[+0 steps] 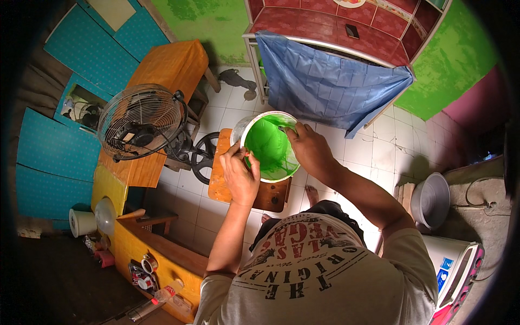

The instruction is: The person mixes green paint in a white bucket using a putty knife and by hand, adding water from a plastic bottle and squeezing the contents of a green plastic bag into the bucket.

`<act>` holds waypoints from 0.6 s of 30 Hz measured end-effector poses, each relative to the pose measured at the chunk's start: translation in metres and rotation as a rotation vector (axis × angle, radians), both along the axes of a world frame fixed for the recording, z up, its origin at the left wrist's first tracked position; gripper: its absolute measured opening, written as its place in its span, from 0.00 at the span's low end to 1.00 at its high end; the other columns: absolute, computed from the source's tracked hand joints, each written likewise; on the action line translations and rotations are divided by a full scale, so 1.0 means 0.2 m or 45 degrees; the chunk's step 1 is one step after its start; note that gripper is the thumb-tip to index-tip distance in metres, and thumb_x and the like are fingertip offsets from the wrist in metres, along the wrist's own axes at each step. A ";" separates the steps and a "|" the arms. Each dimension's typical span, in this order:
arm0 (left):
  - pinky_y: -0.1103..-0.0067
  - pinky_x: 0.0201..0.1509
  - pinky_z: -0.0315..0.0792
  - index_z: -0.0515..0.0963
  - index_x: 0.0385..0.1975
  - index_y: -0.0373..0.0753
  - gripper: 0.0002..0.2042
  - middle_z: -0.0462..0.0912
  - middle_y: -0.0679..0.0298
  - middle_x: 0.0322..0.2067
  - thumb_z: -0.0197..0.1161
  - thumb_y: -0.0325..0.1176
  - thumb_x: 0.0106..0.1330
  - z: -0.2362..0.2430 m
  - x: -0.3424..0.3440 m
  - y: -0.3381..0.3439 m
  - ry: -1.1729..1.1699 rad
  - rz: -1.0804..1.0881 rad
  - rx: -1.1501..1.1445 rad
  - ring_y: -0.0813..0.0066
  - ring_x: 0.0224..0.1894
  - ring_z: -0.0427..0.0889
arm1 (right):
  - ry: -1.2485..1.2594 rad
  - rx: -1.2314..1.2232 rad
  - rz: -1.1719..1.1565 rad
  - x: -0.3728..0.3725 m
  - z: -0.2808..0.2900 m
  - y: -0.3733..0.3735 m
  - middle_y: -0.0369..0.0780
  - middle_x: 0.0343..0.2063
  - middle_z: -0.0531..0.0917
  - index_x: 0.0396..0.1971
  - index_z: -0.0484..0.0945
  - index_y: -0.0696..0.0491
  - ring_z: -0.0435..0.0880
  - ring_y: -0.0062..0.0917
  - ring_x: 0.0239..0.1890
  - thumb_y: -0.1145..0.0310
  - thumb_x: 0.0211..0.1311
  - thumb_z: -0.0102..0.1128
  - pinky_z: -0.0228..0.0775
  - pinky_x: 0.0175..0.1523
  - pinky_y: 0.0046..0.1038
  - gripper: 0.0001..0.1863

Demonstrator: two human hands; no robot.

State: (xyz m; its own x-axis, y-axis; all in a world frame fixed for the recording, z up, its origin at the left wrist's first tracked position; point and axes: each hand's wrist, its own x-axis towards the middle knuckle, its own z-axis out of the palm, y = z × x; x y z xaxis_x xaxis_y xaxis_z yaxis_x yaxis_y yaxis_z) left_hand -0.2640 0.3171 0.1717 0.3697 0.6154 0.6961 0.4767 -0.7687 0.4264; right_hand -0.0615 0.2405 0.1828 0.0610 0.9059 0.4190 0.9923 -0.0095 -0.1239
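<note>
- White bucket: in front of person's body, approx. mid-view, above wooden stool top; if its base rests there, I cannot tell.
- Direction: round mouth faces up, twd. the head cam; a strip of outer wall shows at upper L, so long axis is leaning a bit, mouth side twd. the person and R.
- Inside: bright green paint covers wall & bottom, w/ uneven streaks.
- L hand: clamped on L part of rim, fingers bent over edge.
- R hand: at R part of rim, fingers curled together around small grey piece, its tip inside the mouth; exact kind is unclear.
- Nearby: pedestal fan to L; blue cloth hangs beyond bucket.
</note>
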 end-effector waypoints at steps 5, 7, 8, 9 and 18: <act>0.59 0.55 0.70 0.70 0.41 0.30 0.11 0.79 0.48 0.50 0.65 0.23 0.64 -0.01 0.00 0.00 -0.014 0.001 -0.006 0.47 0.49 0.75 | -0.010 -0.084 -0.026 -0.02 -0.03 0.01 0.46 0.40 0.81 0.49 0.80 0.60 0.86 0.37 0.41 0.75 0.62 0.59 0.84 0.39 0.34 0.16; 0.59 0.55 0.70 0.70 0.41 0.31 0.11 0.79 0.48 0.50 0.65 0.23 0.64 0.00 0.00 0.00 -0.021 -0.001 -0.021 0.47 0.49 0.75 | 0.027 -0.163 -0.007 -0.04 -0.04 -0.01 0.47 0.39 0.81 0.49 0.81 0.61 0.86 0.37 0.40 0.75 0.64 0.58 0.84 0.40 0.34 0.14; 0.59 0.55 0.70 0.70 0.41 0.30 0.11 0.79 0.48 0.50 0.65 0.24 0.64 0.00 0.00 0.00 -0.028 0.002 -0.019 0.47 0.49 0.75 | 0.082 -0.185 0.016 -0.05 -0.04 -0.02 0.47 0.39 0.82 0.48 0.81 0.61 0.87 0.38 0.40 0.74 0.65 0.57 0.84 0.41 0.35 0.13; 0.59 0.55 0.70 0.70 0.41 0.30 0.11 0.79 0.48 0.49 0.65 0.24 0.64 -0.01 0.00 0.00 -0.034 0.004 -0.020 0.47 0.48 0.75 | 0.137 -0.211 0.038 -0.06 -0.04 -0.04 0.48 0.39 0.82 0.47 0.81 0.61 0.87 0.39 0.40 0.74 0.66 0.57 0.83 0.42 0.36 0.13; 0.58 0.55 0.69 0.70 0.39 0.31 0.10 0.79 0.47 0.48 0.64 0.25 0.65 0.00 0.00 0.00 -0.043 0.015 -0.016 0.45 0.49 0.75 | 0.565 -0.338 0.176 -0.11 -0.07 -0.09 0.53 0.40 0.85 0.44 0.83 0.63 0.87 0.47 0.41 0.68 0.67 0.62 0.80 0.48 0.44 0.13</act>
